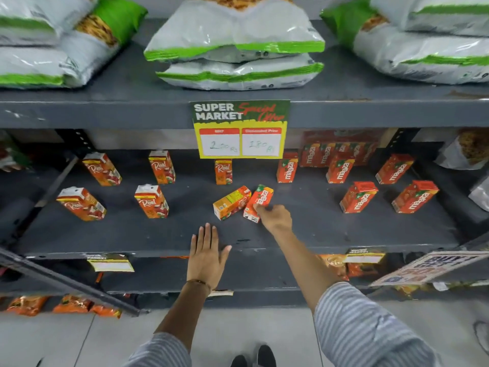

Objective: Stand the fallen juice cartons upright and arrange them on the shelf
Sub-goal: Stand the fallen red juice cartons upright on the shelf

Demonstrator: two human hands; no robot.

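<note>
Reaching for a fallen carton

My right hand (274, 215) is closing on the Maaza carton (258, 202) lying mid-shelf (330, 234) beside a yellow carton (231, 202); left hand (207, 251) is spread flat, empty. I should pinch its sides and tip it up squarely.

Striped sleeves frame the scene below the "Super Market" price sign (239, 128): the person wears a shirt of fine grey-and-white stripes, its right sleeve (370, 329) cut short above the elbow and its left sleeve (164, 350) ending likewise at the lower edge of view. A thin thread-like band (198, 282), brownish, circles the wrist of the left hand (207, 254). The right hand (274, 217), nearer the sign, shows no ring or band. Dark shoes (254, 357) appear on the pale tiled floor, directly beneath the sign.
</note>
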